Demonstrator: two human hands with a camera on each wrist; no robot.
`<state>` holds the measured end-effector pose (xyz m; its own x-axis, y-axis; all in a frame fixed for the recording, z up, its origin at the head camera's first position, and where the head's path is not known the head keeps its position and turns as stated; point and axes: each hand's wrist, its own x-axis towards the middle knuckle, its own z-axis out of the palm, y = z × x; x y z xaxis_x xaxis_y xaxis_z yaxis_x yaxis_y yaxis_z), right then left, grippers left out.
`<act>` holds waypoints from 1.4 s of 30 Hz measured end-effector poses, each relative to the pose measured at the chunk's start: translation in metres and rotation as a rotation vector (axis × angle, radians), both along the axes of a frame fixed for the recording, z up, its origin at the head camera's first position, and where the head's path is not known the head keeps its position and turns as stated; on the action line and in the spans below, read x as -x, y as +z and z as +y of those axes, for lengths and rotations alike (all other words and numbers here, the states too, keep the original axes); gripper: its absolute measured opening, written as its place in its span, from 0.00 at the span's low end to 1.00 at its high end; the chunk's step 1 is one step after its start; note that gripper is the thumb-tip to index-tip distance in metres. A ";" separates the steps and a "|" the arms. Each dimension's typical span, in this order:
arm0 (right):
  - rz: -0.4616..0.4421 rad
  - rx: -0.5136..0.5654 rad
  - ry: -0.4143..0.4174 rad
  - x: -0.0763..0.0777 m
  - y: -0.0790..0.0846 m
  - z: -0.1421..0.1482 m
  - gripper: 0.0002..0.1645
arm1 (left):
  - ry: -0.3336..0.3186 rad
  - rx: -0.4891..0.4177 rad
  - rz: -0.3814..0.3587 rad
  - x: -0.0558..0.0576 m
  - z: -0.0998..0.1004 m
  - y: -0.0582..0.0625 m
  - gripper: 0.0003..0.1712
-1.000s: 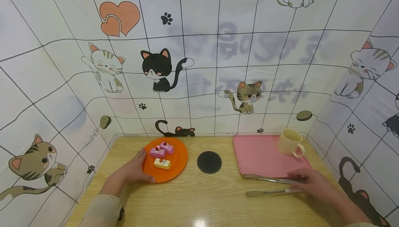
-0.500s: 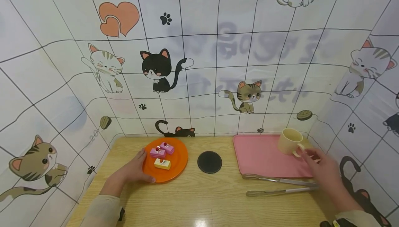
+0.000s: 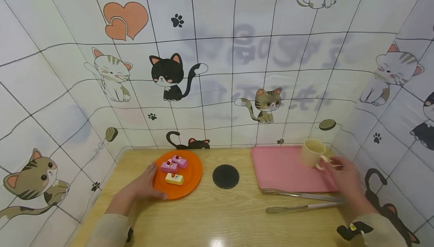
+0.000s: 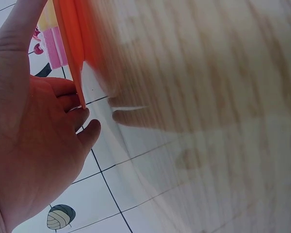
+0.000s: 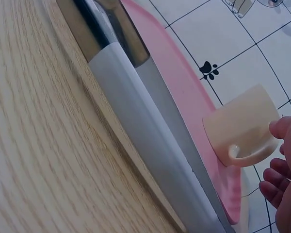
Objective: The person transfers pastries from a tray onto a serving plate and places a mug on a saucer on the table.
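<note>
My left hand (image 3: 149, 183) holds the left rim of the orange plate (image 3: 192, 179), its thumb by the front edge. In the left wrist view, fingertips curl at the edge of that plate (image 4: 73, 53). Two pink toy cake slices (image 3: 169, 166) and a yellow one (image 3: 174, 179) lie on it. At the far right, my right hand (image 3: 346, 175) pinches the handle of a pale yellow mug (image 3: 311, 154). The right wrist view has the mug (image 5: 242, 119) upright, a fingertip on its handle and the other fingers curled below. Part of the grip is hidden.
Under the mug is a pink tray (image 3: 276, 167). Two long utensils with shiny oval ends and pale handles lie along its front: one utensil (image 3: 295, 193) by the edge, another utensil (image 3: 298, 208) nearer me. A black round coaster (image 3: 225, 176) sits mid-table. Printed walls enclose the table.
My right hand has moved from the utensils' handles back and right to the mug's handle. My left hand stays at the orange plate. The view has shifted slightly.
</note>
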<state>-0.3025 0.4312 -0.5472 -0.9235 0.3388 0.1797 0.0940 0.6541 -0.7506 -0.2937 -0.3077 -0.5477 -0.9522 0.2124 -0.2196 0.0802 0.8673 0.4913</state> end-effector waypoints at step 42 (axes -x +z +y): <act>-0.069 -0.011 -0.044 0.016 -0.011 -0.007 0.29 | 0.006 0.006 -0.010 -0.003 -0.001 0.004 0.86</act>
